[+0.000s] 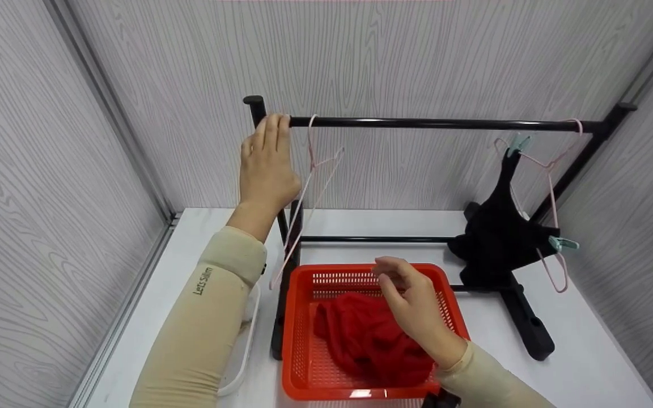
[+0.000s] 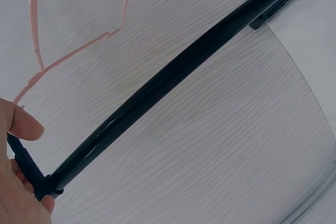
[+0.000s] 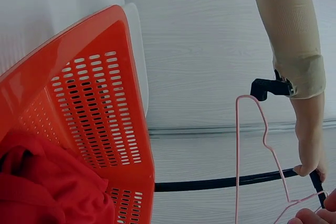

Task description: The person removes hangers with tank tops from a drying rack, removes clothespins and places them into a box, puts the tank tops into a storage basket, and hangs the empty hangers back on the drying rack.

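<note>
At the left end of a black clothes rack (image 1: pixel 417 123), my left hand (image 1: pixel 267 170) grips the top rail. In the left wrist view the thumb (image 2: pixel 27 126) and fingers lie on either side of the rail near its corner joint. A bare pink hanger (image 1: pixel 313 165) hangs from the rail just right of that hand. My right hand (image 1: pixel 414 300) is over the red basket (image 1: pixel 291 317), its fingers loosely bent around nothing. Beneath it, a crumpled red cloth (image 1: pixel 360 340) lies in the basket.
On the right, a black garment (image 1: pixel 491 238) hangs from a second pink hanger (image 1: pixel 553 195) by green clothespins (image 1: pixel 563 243). A white container (image 1: pixel 250 340) stands left of the basket, partly behind my left sleeve (image 1: pixel 202 317). Wood-patterned walls enclose the white table (image 1: pixel 576 345).
</note>
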`<state>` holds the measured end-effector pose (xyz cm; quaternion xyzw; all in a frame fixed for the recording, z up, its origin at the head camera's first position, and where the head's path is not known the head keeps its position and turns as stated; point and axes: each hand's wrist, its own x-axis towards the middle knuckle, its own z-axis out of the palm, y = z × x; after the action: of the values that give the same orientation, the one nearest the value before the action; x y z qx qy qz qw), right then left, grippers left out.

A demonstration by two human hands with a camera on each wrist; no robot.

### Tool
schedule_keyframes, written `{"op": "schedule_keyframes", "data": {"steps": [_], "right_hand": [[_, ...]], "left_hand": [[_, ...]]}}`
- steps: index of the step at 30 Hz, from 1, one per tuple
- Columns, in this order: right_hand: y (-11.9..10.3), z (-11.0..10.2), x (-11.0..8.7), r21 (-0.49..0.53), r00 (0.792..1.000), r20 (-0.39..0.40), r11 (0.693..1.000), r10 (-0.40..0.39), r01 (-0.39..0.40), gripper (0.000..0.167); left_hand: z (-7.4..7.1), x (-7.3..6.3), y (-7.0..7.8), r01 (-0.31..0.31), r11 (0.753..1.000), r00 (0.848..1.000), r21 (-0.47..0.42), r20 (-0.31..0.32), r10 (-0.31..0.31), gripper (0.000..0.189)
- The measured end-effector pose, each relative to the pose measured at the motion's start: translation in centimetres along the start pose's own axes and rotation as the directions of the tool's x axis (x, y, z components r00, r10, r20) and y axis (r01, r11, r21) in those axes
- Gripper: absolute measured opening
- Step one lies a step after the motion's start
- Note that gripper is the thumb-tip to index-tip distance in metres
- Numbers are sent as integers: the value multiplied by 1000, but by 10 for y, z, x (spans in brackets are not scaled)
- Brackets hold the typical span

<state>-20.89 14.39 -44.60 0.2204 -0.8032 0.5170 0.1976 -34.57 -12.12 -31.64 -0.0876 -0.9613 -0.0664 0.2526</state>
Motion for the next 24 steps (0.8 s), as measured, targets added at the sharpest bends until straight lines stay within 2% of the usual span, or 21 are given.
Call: {"op": "schedule_keyframes", "data": {"steps": [4,15,20,24], "right_hand": [[2,-9,2,-22,1000,-19,1000,-19,19,25],[10,-38,6,-45,996,-80,999,-29,26,23],[12,-47,8,-64,993,-110,998,-30,23,24],[13,-57,8,-70,993,-117,998,-18,9,24]], "left_hand": [[0,-1,-1,0,1000,1000,21,-7,0,86],[-6,-3,4,4,1000,999,19,48,-5,87],[-14,-7,9,29,999,995,-38,97,-26,83],[-13,-15,15,23,994,998,-104,65,-16,80]]}}
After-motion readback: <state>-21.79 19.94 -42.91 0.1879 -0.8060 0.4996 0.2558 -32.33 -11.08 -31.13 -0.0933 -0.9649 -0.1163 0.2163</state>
